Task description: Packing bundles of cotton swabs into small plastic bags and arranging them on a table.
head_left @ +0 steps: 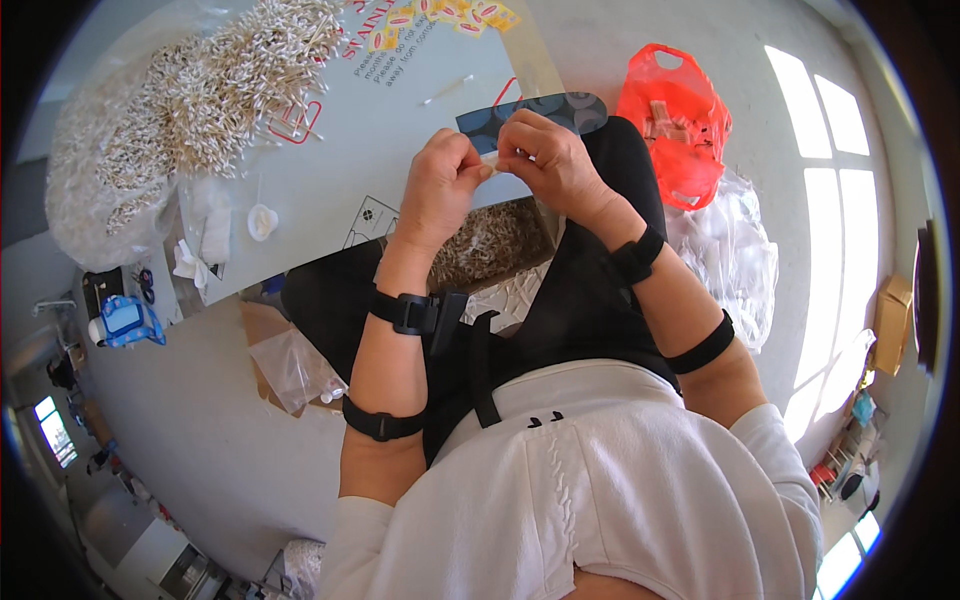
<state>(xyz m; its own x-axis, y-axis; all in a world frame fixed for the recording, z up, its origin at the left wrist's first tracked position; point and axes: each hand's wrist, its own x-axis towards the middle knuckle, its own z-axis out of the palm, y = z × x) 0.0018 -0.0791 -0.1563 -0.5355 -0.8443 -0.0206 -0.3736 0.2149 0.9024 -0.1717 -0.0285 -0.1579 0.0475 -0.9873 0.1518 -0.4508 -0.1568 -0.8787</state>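
Note:
Close together over the table's near edge, both my hands work with pinched fingertips. My left hand (pixel 440 180) and my right hand (pixel 550 165) meet at a tiny pale thing between them, too small and covered to name. Right behind the fingers is a dark blue see-through sheet (pixel 480 122) with round shapes on it. Below the hands, between my legs, an open box (pixel 545 225) holds many thin sticks that look like cotton swabs (pixel 490 245). A large heap of cotton swabs (pixel 240 80) spreads over the table's far left.
Clear plastic (pixel 75 200) lies around the heap. A small white dish (pixel 262 222) and a white roll (pixel 215 232) are on the table (pixel 330 180). Yellow stickers (pixel 470 18) lie at the far edge. A red plastic bag (pixel 690 185) and a clear bag (pixel 735 250) stand to the right.

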